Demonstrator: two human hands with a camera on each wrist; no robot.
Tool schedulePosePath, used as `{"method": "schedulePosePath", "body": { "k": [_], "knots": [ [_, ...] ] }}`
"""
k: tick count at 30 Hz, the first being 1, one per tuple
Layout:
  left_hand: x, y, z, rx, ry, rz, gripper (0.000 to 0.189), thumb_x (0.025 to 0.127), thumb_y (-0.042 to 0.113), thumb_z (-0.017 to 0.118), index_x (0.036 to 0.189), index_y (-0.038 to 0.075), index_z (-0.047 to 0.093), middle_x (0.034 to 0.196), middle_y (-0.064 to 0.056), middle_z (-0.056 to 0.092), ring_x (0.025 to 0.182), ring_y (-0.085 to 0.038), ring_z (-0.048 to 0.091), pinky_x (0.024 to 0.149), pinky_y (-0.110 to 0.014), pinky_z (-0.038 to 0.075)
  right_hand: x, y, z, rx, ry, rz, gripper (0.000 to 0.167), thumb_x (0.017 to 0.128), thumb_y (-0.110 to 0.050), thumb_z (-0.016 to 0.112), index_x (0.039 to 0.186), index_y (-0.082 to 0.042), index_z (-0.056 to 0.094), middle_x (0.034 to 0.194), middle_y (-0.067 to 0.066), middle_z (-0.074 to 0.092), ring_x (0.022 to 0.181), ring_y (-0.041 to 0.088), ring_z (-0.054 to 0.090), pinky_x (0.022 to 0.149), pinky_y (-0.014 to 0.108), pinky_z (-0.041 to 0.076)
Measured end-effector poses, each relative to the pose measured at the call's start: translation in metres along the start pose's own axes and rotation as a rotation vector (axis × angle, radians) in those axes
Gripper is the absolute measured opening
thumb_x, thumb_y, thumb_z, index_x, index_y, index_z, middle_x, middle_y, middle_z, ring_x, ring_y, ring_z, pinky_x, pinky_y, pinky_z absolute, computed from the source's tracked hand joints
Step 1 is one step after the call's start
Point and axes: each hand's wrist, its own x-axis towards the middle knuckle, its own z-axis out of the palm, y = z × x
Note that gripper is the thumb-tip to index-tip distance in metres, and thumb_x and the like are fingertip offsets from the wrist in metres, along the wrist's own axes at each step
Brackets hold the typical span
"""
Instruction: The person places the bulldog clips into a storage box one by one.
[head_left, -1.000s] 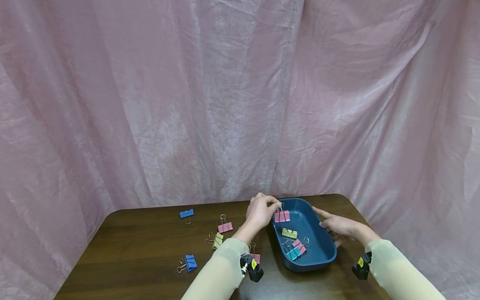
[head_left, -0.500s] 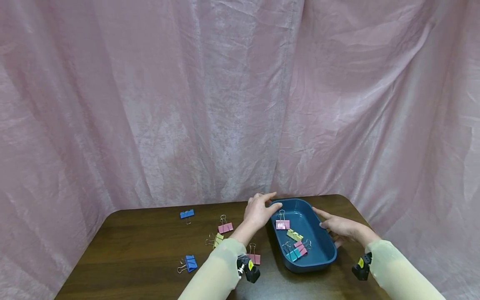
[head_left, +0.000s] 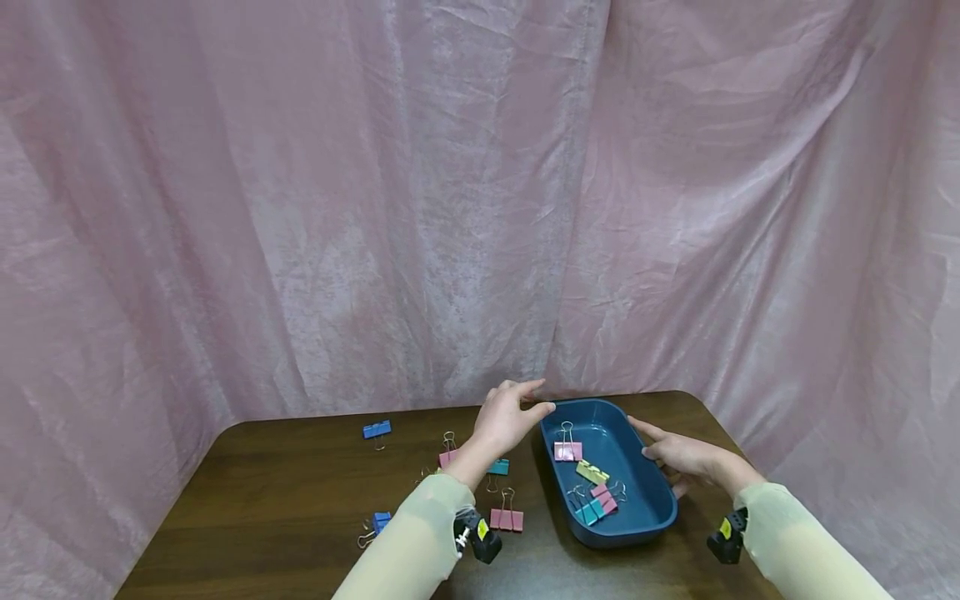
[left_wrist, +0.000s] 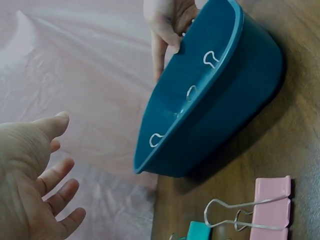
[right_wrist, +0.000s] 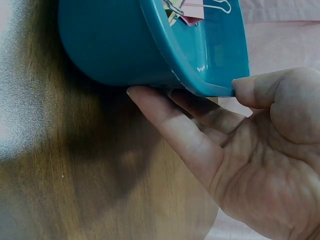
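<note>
A deep blue tray (head_left: 637, 479) stands on the right part of the table. Inside it lie a pink binder clip (head_left: 567, 451), a yellow binder clip (head_left: 592, 472) and, overlapping near the front, a teal binder clip (head_left: 589, 512) and a second pink one. My right hand (head_left: 684, 456) grips the tray's right side, its thumb (right_wrist: 246, 92) at the rim and fingers against the outer wall. My left hand (head_left: 501, 423) hovers just off the tray's left rim, fingers spread, holding nothing. Below it on the table are a teal clip (head_left: 498, 467) and a pink clip (head_left: 507, 521).
Farther left lie a blue binder clip (head_left: 377, 429) near the back edge and another blue clip (head_left: 382, 522) partly behind the left sleeve. A pink clip (head_left: 447, 458) shows beside the left forearm, which mostly covers a yellow one. A pink curtain (head_left: 450, 208) hangs behind the table.
My left hand has let go of a pink binder clip, which dropped into the tray, and has drawn back left. The yellow clip inside shifted. My right hand has stayed on the tray.
</note>
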Motion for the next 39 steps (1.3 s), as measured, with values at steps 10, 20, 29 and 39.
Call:
{"method": "schedulePosePath", "body": {
  "k": [10,20,29,39],
  "knots": [
    [-0.002,0.002,-0.018,0.005,-0.033,0.014,0.053,0.096,0.051,0.068,0.145,0.033,0.060,0.129,-0.001,0.062,0.123,-0.029,0.053,0.096,-0.049,0.049,0.001,0.001,-0.001,0.002,0.007,0.006,0.066,0.107,-0.013,0.043,0.166,-0.024,0.014,0.152,0.041,0.027,0.111,0.053,0.060,0.066,0.056,0.059],
    [-0.009,0.004,-0.040,0.024,-0.022,0.054,0.049,0.096,0.049,0.069,0.142,0.032,0.063,0.131,-0.001,0.061,0.126,-0.029,0.052,0.100,-0.050,0.047,0.001,0.001,0.000,0.003,0.012,0.012,0.066,0.107,-0.013,0.043,0.166,-0.024,0.014,0.152,0.042,0.028,0.111,0.054,0.060,0.065,0.056,0.059],
    [-0.016,0.000,-0.057,0.054,-0.041,0.083,0.050,0.096,0.048,0.069,0.143,0.030,0.063,0.138,-0.003,0.058,0.128,-0.031,0.051,0.099,-0.053,0.047,0.002,0.001,-0.001,0.008,0.009,0.010,0.067,0.107,-0.014,0.044,0.166,-0.024,0.014,0.153,0.042,0.026,0.113,0.058,0.057,0.065,0.057,0.059],
    [-0.025,-0.001,-0.074,0.053,-0.023,0.090,0.047,0.097,0.045,0.070,0.141,0.030,0.064,0.139,-0.003,0.058,0.129,-0.033,0.050,0.101,-0.055,0.045,0.001,-0.001,-0.001,-0.002,0.007,0.008,0.068,0.106,-0.014,0.045,0.166,-0.024,0.014,0.152,0.041,0.027,0.110,0.052,0.060,0.066,0.056,0.059]
  ]
}}
